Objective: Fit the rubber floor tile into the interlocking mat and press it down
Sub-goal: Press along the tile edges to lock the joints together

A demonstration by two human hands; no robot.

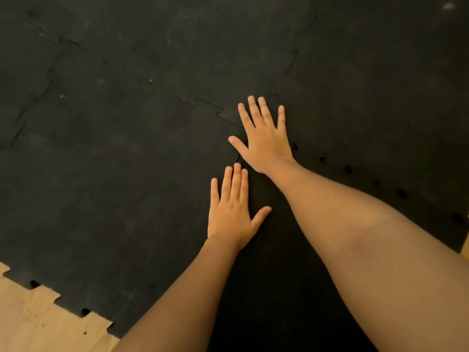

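Note:
Black interlocking rubber mat fills almost the whole view, with jigsaw seams running across it. The near tile lies under my forearms and meets the others at a corner by my hands. My right hand lies flat, palm down, fingers spread, over that corner joint. My left hand lies flat, palm down, just nearer to me, on the seam beside the near tile. Neither hand holds anything. A row of small dark gaps shows along the seam to the right of my right wrist.
Bare light wooden floor shows at the bottom left, past the mat's toothed edge. A sliver of wooden floor also shows at the right edge.

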